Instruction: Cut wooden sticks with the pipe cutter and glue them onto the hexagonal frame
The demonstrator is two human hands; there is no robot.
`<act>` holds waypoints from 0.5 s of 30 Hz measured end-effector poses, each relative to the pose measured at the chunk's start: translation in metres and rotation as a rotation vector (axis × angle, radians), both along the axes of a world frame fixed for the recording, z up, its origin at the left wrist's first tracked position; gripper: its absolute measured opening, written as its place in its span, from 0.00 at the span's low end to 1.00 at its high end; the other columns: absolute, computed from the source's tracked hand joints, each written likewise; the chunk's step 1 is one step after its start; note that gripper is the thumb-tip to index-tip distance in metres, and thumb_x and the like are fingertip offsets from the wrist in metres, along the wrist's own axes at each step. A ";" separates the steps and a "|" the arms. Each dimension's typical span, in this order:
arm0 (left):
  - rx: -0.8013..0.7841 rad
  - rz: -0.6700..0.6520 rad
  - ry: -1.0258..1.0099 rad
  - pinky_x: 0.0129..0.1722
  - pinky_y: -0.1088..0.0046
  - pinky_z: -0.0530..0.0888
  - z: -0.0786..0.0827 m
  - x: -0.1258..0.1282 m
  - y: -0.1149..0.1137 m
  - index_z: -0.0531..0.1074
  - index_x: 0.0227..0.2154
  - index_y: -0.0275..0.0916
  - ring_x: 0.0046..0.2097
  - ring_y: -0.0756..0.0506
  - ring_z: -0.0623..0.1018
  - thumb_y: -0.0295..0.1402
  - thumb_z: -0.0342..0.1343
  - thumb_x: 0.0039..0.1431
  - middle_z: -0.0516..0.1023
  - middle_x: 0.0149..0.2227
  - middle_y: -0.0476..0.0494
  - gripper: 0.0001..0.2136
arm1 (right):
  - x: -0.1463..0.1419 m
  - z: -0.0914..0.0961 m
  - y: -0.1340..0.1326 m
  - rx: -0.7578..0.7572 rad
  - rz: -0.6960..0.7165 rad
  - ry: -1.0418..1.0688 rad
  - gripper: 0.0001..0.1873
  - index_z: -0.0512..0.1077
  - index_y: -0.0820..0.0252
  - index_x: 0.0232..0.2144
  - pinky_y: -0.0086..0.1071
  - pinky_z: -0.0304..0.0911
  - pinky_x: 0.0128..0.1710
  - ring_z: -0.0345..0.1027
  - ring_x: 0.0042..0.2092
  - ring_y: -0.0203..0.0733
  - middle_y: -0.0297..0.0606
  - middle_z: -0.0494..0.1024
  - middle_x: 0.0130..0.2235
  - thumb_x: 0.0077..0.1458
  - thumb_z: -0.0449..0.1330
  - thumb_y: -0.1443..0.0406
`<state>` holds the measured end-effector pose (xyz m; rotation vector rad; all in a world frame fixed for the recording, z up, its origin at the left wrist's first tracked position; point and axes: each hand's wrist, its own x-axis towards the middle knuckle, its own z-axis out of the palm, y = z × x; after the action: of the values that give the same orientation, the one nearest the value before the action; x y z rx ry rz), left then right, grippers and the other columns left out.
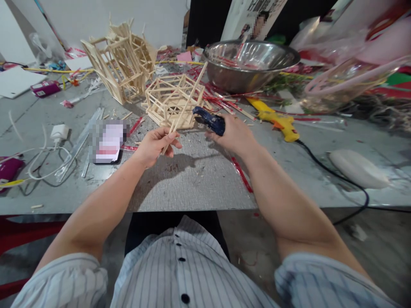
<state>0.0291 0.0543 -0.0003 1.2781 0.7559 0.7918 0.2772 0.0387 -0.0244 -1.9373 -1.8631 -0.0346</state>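
Note:
Thin wooden sticks (188,104) slant up and away from my left hand (159,145), whose thumb and fingers pinch them near their lower ends. My right hand (236,132) is wrapped round a dark blue hand tool (210,121), perhaps pliers or cutters; its jaws are blurred and partly hidden. The tool is to the right of the sticks and apart from them. Just beyond both hands lies a low many-sided frame of wooden sticks (170,100). Behind it to the left stands a taller stick structure (120,64).
A steel bowl (221,77) stands at the back right, near a yellow glue gun (279,119) with a black cord. A phone (111,141) and a white charger (60,133) lie left on the grey table (180,188). Red-wrapped sticks (242,173) and plastic bags (346,38) are scattered about.

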 end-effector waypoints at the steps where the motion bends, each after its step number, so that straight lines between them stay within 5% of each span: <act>1: -0.004 0.015 0.021 0.18 0.81 0.68 0.001 0.000 -0.001 0.69 0.30 0.35 0.17 0.55 0.72 0.36 0.58 0.56 0.78 0.24 0.51 0.09 | 0.000 -0.001 0.000 -0.028 0.008 -0.024 0.37 0.64 0.62 0.54 0.54 0.60 0.46 0.66 0.49 0.62 0.55 0.72 0.48 0.48 0.58 0.45; 9: -0.067 -0.007 0.205 0.11 0.81 0.61 0.007 0.007 -0.008 0.69 0.27 0.33 0.12 0.56 0.67 0.30 0.48 0.63 0.74 0.18 0.51 0.10 | -0.006 -0.010 0.002 -0.169 0.135 -0.240 0.37 0.70 0.66 0.46 0.52 0.58 0.48 0.66 0.48 0.61 0.56 0.74 0.45 0.50 0.53 0.40; 15: -0.136 -0.122 0.230 0.11 0.80 0.61 0.005 0.007 -0.008 0.67 0.28 0.34 0.10 0.54 0.66 0.31 0.46 0.65 0.74 0.17 0.50 0.10 | -0.017 0.011 -0.013 0.220 0.141 -0.088 0.26 0.71 0.57 0.48 0.47 0.59 0.49 0.66 0.50 0.52 0.48 0.74 0.47 0.62 0.42 0.50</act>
<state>0.0364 0.0460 0.0051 1.2917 0.8918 0.4915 0.2599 0.0254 -0.0135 -1.6784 -1.9577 -0.2731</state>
